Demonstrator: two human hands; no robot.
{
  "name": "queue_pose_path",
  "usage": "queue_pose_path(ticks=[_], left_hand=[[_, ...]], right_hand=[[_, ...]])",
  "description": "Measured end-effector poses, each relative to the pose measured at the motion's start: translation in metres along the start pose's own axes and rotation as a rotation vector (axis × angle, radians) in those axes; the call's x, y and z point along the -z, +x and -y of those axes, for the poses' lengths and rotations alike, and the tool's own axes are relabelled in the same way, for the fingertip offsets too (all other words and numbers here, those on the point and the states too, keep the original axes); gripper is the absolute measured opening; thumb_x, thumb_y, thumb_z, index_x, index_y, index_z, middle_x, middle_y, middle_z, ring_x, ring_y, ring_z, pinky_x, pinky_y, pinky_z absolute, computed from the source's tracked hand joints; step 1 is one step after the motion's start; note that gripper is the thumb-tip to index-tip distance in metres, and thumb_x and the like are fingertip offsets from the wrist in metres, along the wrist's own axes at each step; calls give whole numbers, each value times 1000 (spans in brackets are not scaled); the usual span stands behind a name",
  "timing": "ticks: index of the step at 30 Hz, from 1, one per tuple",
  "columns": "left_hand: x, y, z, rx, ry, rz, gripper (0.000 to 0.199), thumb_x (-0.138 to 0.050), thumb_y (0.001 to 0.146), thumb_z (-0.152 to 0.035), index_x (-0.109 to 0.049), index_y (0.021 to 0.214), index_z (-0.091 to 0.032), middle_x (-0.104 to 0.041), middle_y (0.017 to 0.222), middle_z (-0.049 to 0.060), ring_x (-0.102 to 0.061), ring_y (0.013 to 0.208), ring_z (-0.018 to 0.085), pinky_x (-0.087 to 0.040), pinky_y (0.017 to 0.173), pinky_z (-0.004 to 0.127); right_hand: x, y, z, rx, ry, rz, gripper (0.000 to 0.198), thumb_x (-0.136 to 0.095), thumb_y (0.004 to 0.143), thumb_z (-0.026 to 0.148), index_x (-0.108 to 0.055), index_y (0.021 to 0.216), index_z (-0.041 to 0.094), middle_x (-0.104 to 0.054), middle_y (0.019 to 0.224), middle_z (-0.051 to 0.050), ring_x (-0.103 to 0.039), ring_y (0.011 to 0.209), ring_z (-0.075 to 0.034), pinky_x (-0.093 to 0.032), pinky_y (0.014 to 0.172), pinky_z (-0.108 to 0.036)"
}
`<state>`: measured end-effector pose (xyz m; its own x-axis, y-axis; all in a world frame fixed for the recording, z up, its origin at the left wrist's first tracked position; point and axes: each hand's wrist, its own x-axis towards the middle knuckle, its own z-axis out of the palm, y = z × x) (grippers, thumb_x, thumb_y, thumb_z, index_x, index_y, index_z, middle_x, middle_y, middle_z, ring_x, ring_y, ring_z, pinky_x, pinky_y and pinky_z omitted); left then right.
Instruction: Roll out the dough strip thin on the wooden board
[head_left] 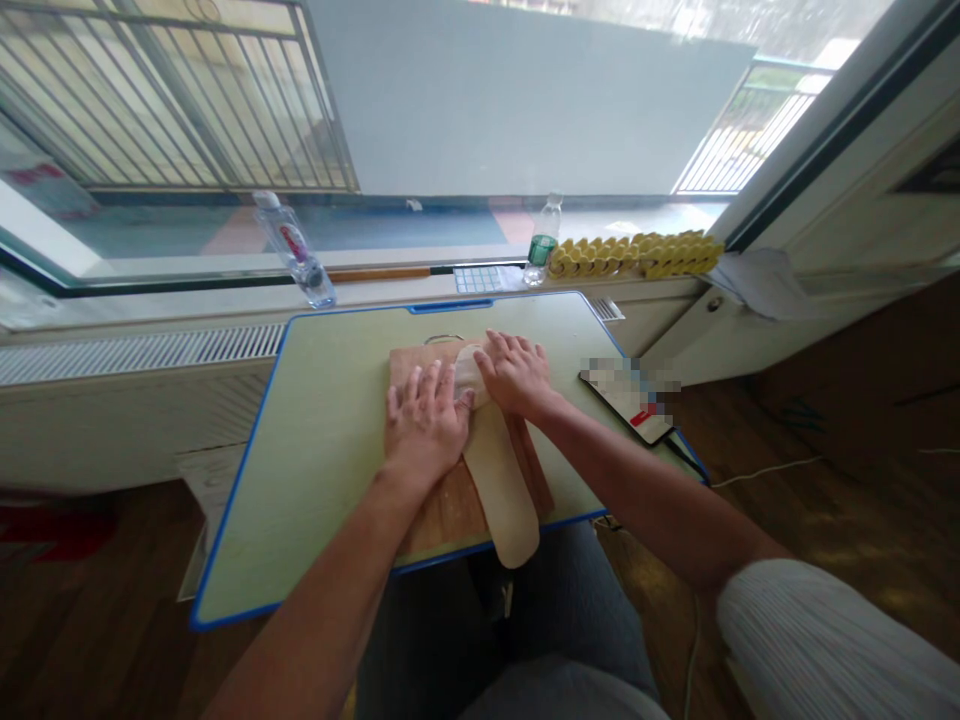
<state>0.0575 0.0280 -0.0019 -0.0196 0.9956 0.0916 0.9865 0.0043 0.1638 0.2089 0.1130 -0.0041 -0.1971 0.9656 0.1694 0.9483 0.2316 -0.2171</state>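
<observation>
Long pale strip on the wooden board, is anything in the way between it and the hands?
Nothing visible clearly blocks them: the left hand and right hand seem to touch the far part of the pale strip. The whitish patch there is too blurred to tell if it's a separate layer.

We seem to be in a homelike room. We see a wide window (525,120), a radiator (195,347) and wooden flooring (757,525).
</observation>
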Motion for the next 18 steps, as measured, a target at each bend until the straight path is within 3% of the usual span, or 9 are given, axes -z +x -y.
queue_pose_path(ticks=[6,11,18], left_hand=[[8,30,15,49,-20,70,71,-17,109,-58,-42,168,-27,-37,177,10,-32,163,35,-26,130,69],[11,50,27,79,-58,91,66,-21,108,-55,-49,162,-30,-41,175,10,-34,162,35,-27,129,71],[12,55,30,86,-69,107,65,-22,108,-55,-49,162,-31,-39,176,10,-34,162,35,-25,129,72]], right_hand=[[-2,42,13,-40,93,85,67,-31,111,61,-47,162,20,-52,166,-15,-47,150,-34,-34,124,-59],[-9,70,23,-47,143,68,71,-35,108,68,-54,155,18,-58,159,-19,-52,145,-38,-34,122,-63],[-14,78,25,-34,143,49,71,-34,108,68,-57,152,17,-60,156,-21,-55,142,-40,-37,119,-63]])
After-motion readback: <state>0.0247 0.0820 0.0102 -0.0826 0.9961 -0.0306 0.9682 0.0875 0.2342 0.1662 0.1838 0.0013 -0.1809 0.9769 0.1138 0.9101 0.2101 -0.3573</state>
